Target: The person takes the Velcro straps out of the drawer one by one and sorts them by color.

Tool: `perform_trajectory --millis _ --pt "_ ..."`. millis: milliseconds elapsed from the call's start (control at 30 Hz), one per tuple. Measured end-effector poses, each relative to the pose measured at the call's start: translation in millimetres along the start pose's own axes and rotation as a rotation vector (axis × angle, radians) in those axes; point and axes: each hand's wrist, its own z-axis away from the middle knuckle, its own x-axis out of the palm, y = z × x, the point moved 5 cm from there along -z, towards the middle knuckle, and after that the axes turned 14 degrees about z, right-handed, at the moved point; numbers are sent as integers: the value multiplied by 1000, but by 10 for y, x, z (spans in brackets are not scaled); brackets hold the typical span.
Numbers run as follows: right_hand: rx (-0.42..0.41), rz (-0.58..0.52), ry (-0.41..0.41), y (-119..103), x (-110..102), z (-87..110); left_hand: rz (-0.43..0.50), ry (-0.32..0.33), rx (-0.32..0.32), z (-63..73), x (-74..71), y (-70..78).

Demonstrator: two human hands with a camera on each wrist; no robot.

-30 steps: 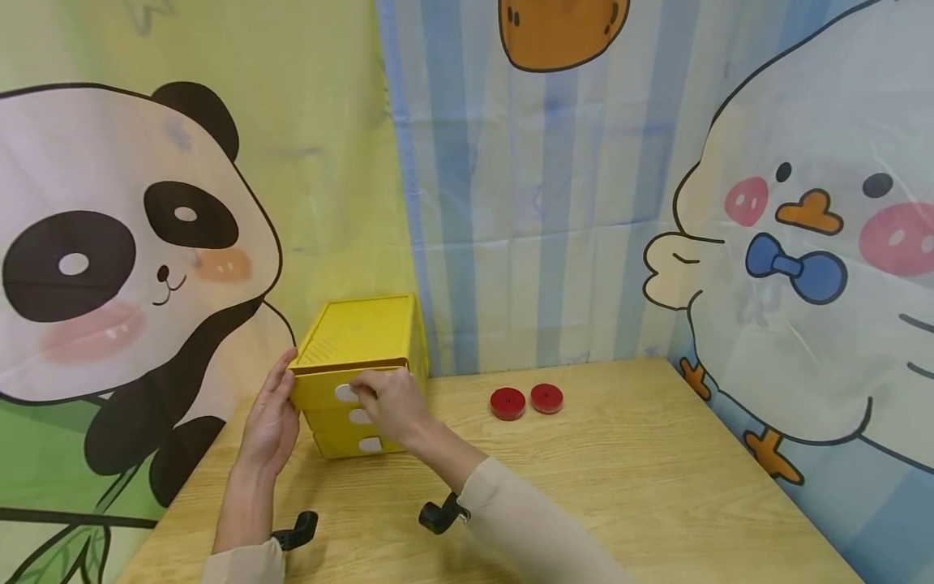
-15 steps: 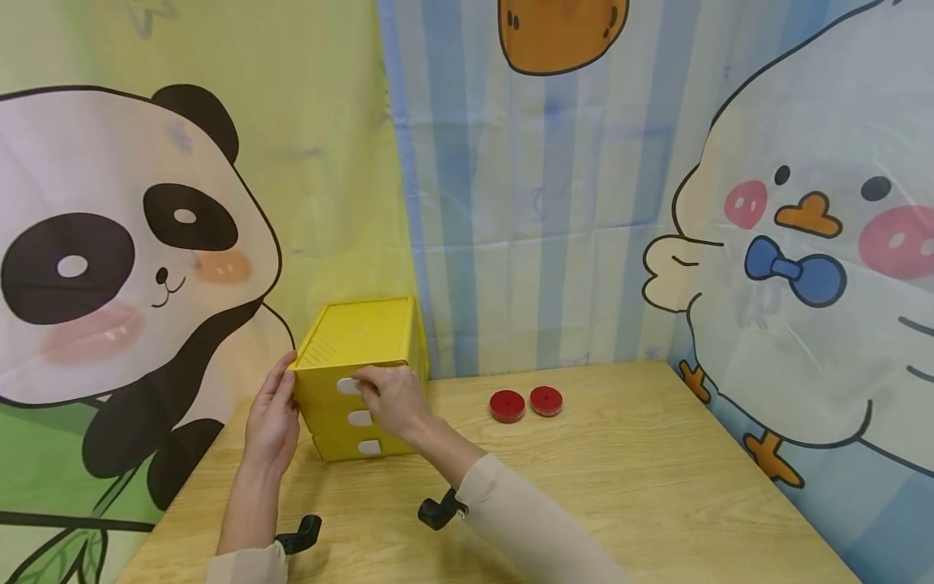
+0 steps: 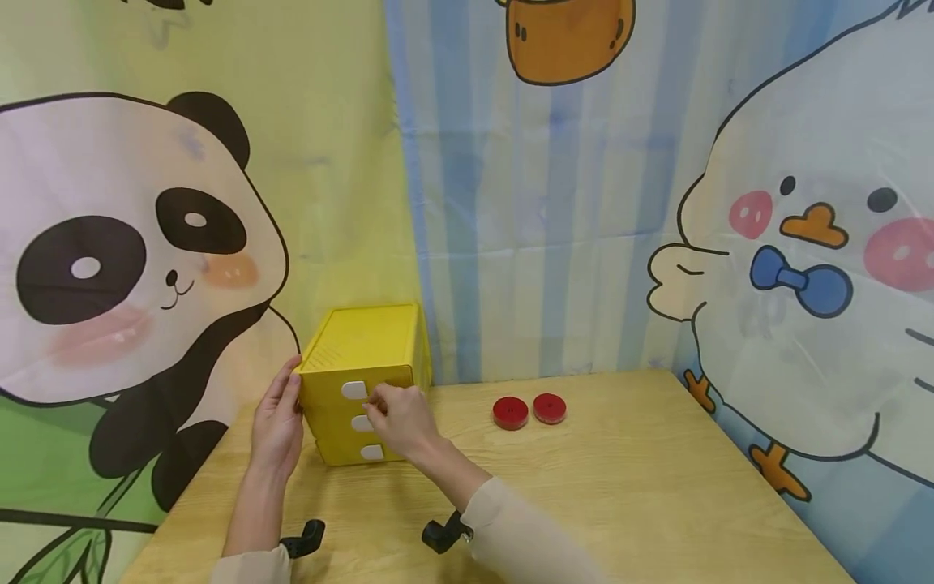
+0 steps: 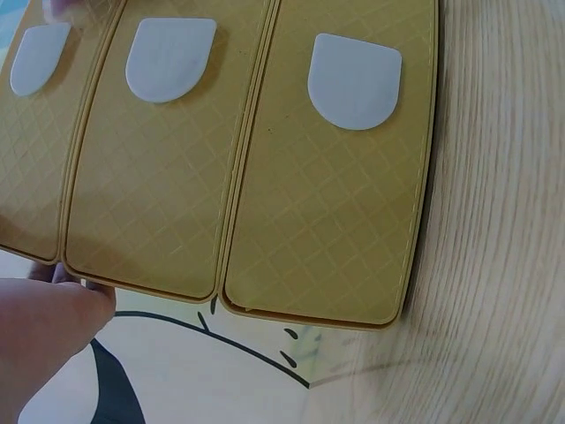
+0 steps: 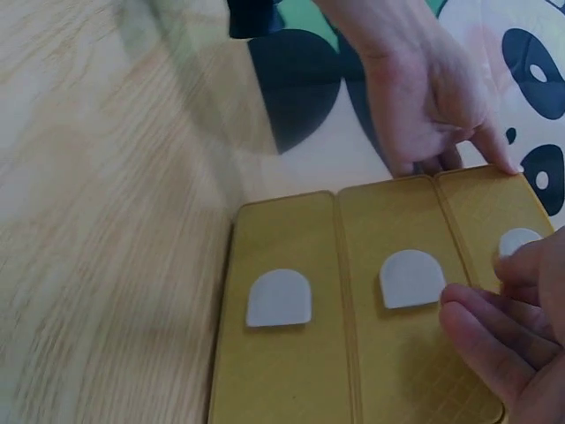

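A yellow three-drawer box [image 3: 361,337] stands at the back left of the table, its drawers closed. Each drawer front carries a white tab handle; the top handle [image 3: 353,390] is fully visible. My left hand [image 3: 276,426] rests along the box's left side near the upper front corner, fingers mostly straight. In front of the drawers is my right hand [image 3: 404,422], its fingers loosely bent beside the middle handle [image 5: 412,279]. Whether those fingertips touch that handle I cannot tell. The bottom handle [image 4: 355,82] has no hand on it.
Two red round discs [image 3: 510,413] lie right of the box on the wooden table [image 3: 620,478]. Curtains printed with a panda [image 3: 219,276] and a white bird [image 3: 795,341] hang behind and beside the table. Black mounts [image 3: 441,535] are strapped to both wrists.
The top drawer, slightly out one second ago, has gone in flush. My right hand has let go of its handle and moved down and right. The left hand stays at the box's side.
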Motion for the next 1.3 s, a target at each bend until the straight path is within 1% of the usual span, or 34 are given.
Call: perform_trajectory --millis 133,300,400,467,600,733,867,1100,1300 --pt "-57 124 -31 12 68 19 -3 -22 5 -24 22 -13" --pt "-36 214 -131 37 193 34 0 -25 -3 4 7 -9" --pt "-24 236 -150 35 240 48 -6 -21 -6 24 4 -9" --pt "-24 234 -142 26 255 61 -14 -16 0 32 5 -2" --pt "-25 197 -105 12 260 70 -12 -4 17 28 10 21" --pt "-18 185 -86 21 263 76 3 -3 11 18 13 21" --pt "-8 196 -88 40 270 88 9 -4 -4 16 15 2" --pt "-13 214 -94 42 263 99 8 -6 4 1 12 9" --pt "-26 221 -98 15 255 135 17 -10 -6 -1 5 0"
